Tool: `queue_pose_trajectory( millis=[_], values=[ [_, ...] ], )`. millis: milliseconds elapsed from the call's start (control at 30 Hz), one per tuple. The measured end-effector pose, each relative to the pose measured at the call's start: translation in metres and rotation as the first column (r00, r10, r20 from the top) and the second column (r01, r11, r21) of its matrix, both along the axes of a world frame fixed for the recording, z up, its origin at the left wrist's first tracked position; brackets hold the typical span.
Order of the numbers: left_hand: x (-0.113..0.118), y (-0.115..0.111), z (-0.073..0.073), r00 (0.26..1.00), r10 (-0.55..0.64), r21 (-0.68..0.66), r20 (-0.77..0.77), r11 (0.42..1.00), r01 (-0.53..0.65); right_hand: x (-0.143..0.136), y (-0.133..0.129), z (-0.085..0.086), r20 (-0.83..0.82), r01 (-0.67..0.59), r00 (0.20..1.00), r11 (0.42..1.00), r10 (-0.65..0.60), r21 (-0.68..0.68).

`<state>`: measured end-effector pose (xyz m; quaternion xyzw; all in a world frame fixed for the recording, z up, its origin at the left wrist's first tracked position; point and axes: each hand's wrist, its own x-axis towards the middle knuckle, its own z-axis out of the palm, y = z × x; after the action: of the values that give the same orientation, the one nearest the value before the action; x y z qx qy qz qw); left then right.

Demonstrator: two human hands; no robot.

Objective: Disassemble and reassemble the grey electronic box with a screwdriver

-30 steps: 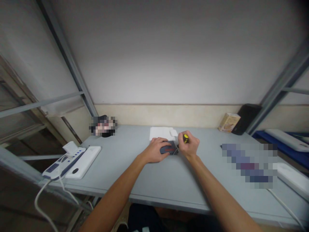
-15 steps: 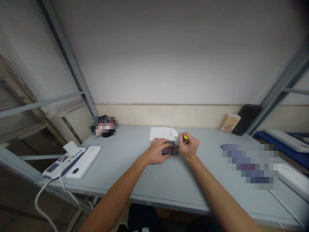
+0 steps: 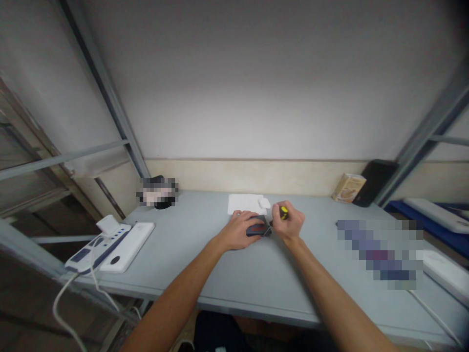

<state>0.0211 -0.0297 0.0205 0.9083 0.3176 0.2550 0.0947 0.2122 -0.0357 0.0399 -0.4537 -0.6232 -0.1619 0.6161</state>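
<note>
My left hand [image 3: 242, 231] lies over a small dark grey, box-like object [image 3: 259, 227] with a reddish-brown patch, its fingers wrapped along the far and near sides to keep it on the desk. A fist is formed by my right hand [image 3: 287, 221] round the black-and-yellow handle of what looks like a screwdriver [image 3: 284, 212]. Its tip end meets the right end of the dark object; the exact contact is too small to make out. Just beyond the hands lies a white sheet [image 3: 245, 201], with a small white item [image 3: 264, 202] at its right edge.
On the left of the grey desk [image 3: 190, 274] are a power strip [image 3: 98, 249] with cables and a white slab-like device [image 3: 128, 247]. A small yellow box [image 3: 349, 188] and a black upright object [image 3: 377, 182] stand at the back right. Blurred items lie at both sides.
My right hand and the screwdriver have shifted very slightly to the right, with the fist turned a little. My left hand stays on the dark object.
</note>
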Motion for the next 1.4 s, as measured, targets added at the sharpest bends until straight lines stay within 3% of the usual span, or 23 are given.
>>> queue_pose_trajectory(
  millis=[400, 800, 1200, 1400],
  values=[
    [0.0003, 0.0005, -0.0013, 0.999, 0.007, -0.017, 0.031, 1.000, -0.007, -0.0002, 0.0016, -0.0012, 0.061, -0.030, 0.998, 0.999, 0.030, 0.012],
    [0.0001, -0.0012, 0.0000, 0.999, 0.005, -0.021, 0.037, 1.000, -0.005, 0.0033, 0.0011, 0.0022, 0.012, -0.029, 1.000, 0.998, 0.028, 0.053],
    [-0.0004, -0.0006, 0.0010, 0.999, -0.005, -0.018, 0.042, 1.000, 0.006, 0.0071, 0.0044, -0.0009, 0.100, -0.009, 0.995, 1.000, 0.007, 0.014],
    [-0.0001, -0.0006, 0.0001, 0.999, -0.003, -0.012, 0.047, 1.000, 0.004, 0.0080, 0.0019, 0.0036, 0.051, -0.011, 0.999, 0.999, 0.009, 0.036]
  ],
)
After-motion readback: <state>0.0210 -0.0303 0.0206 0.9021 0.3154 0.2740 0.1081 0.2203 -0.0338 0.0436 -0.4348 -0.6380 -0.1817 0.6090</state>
